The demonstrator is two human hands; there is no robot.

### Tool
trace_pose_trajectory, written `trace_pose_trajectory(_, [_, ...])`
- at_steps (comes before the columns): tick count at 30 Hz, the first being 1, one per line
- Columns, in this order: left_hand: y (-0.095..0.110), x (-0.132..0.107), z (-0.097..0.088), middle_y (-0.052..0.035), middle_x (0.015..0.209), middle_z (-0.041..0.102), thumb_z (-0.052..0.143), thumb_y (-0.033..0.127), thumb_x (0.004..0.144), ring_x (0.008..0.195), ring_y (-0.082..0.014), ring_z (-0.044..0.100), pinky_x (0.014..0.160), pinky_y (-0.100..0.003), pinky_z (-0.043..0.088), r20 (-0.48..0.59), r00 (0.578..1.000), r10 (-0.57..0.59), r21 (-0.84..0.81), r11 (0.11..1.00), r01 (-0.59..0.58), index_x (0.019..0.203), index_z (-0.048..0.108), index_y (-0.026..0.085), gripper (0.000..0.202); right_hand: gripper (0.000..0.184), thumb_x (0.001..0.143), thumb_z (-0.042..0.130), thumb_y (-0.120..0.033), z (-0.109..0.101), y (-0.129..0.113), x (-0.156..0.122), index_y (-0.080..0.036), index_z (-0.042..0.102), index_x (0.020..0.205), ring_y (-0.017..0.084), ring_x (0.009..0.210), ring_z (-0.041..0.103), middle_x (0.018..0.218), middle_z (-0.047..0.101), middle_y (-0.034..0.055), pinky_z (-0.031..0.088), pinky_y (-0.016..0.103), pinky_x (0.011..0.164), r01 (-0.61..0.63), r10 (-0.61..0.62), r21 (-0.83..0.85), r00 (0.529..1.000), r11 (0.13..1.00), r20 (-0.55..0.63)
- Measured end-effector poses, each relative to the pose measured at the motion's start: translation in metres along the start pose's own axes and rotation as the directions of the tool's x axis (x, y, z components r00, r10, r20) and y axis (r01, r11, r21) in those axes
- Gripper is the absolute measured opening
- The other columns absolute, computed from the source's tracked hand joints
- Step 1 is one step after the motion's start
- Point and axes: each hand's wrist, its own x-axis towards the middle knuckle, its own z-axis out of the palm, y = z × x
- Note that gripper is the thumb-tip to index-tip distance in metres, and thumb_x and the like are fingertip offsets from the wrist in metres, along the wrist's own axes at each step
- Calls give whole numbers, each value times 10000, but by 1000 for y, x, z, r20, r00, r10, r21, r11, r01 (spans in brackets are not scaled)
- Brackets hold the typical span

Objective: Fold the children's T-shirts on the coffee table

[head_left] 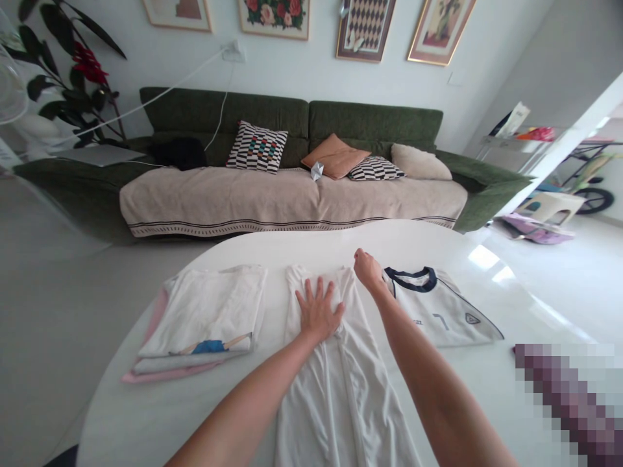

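Left hand (318,311) splayed on white garment (341,389); right hand (366,267) clenched by its corner, can't tell on what; 1 jersey (440,311) alongside.

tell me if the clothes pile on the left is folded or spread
Folded: the clothes pile shows white, grey and pink layers stacked with aligned edges.

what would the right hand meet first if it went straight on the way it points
Probably the beige fabric sofa cover, beyond the far edge of the glossy white table; how high the right hand sits is hard to judge.
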Motion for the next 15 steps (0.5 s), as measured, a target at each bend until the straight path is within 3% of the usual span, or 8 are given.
trace_pose_trajectory(2, [0, 0, 1, -30, 1463, 179, 234, 589, 802, 1323, -359, -12, 997, -629, 15, 1, 1000, -2, 2, 1000, 2, 1371, 233, 308, 634, 370, 924, 207, -175, 10, -7, -22, -99, 428, 1212, 205, 1044, 522, 1174, 504, 172, 396, 361, 869, 81, -79, 21, 995, 997, -66])
trace_pose_trajectory(5, [-2, 1, 2, -22, 1463, 182, 269, 565, 800, 1321, -365, 6, 992, -635, 22, 7, 1000, 2, 3, 1000, -2, 1367, 237, 320, 619, 375, 921, 271, -248, 33, -16, -58, -144, 415, 1252, 170, 1196, 399, 1294, 446, 115, 326, 311, 959, 226, -223, 51, 972, 973, -71])
trace_pose_trajectory(8, [-3, 2, 5, -10, 1463, 181, 298, 524, 801, 1321, -360, 20, 995, -632, 22, 11, 1000, 15, 12, 1000, -15, 1363, 244, 328, 597, 451, 927, 242, -337, 52, -18, -79, -160, 305, 1336, 177, 1299, 228, 1401, 313, 83, 237, 391, 1019, 235, -232, 78, 972, 969, -46])
trace_pose_trajectory(11, [-3, 2, 5, -17, 1462, 186, 302, 507, 806, 1318, -362, 32, 988, -638, 19, 13, 1000, 11, 25, 1000, -11, 1360, 258, 319, 587, 487, 932, 176, -373, 53, -19, -84, -172, 218, 1374, 171, 1322, 156, 1438, 222, 62, 191, 429, 1031, 199, -198, 87, 980, 976, -13])
trace_pose_trajectory(15, [-2, 3, 4, -30, 1461, 190, 301, 484, 823, 1312, -366, 46, 981, -640, 24, -8, 999, 32, 29, 999, -32, 1365, 250, 297, 575, 499, 922, 200, -396, 37, -20, -107, -176, 242, 1369, 171, 1319, 168, 1427, 246, 68, 215, 424, 1021, 192, -195, 74, 980, 979, 29])
